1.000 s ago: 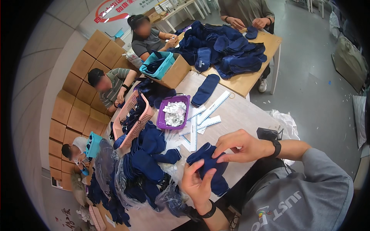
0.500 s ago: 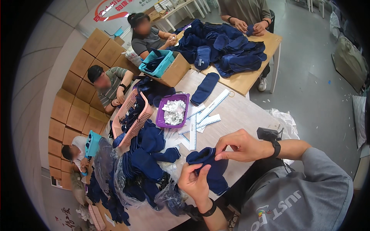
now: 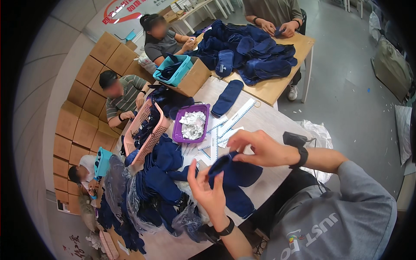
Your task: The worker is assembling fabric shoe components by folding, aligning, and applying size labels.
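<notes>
Over the near table edge I hold up a navy cloth slipper-like piece, its rim turned toward my left hand. My right hand has its thumb and curled fingers at the piece's upper edge. My left hand grips the near rim between thumb and a finger, the index finger raised away from the cloth. Below it, a second navy section reaches the table edge; whether it belongs to the same piece I cannot tell. To the left lies a heap of similar navy pieces, partly in clear plastic.
A purple basket of white scraps and some paper rulers lie beyond my hands. Further off are a pink basket, a blue bin in a carton and a large navy pile. Several co-workers sit around the tables.
Both my hands have moved up and slightly left with the piece. The cloth has spread out to the right, and my left index finger has lifted off it.
</notes>
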`<state>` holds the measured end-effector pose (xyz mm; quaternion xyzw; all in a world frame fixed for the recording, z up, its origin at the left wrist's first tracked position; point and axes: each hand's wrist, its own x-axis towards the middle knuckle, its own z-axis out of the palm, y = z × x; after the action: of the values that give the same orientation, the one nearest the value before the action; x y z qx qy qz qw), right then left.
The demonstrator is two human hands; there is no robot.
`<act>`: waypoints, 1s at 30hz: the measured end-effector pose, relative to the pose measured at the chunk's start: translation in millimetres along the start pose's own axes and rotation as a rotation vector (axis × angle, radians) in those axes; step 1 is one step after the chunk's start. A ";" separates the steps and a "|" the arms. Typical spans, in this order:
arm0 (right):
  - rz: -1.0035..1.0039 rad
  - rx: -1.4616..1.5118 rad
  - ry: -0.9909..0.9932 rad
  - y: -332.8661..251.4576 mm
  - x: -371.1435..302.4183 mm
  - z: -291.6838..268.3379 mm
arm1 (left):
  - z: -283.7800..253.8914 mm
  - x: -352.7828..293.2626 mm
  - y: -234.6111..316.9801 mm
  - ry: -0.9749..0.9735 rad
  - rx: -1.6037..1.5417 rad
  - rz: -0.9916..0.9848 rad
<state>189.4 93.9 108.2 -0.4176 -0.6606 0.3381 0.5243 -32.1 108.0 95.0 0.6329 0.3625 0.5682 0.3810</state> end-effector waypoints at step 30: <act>-0.205 -0.629 -0.297 113.2 -19.8 42.1 | 58.1 -150.5 -37.4 -0.318 0.657 -0.073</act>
<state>172.7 123.3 -9.3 -0.4366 -0.8395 0.1210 0.2998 11.0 -13.6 -8.8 0.7886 0.4841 0.3022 0.2290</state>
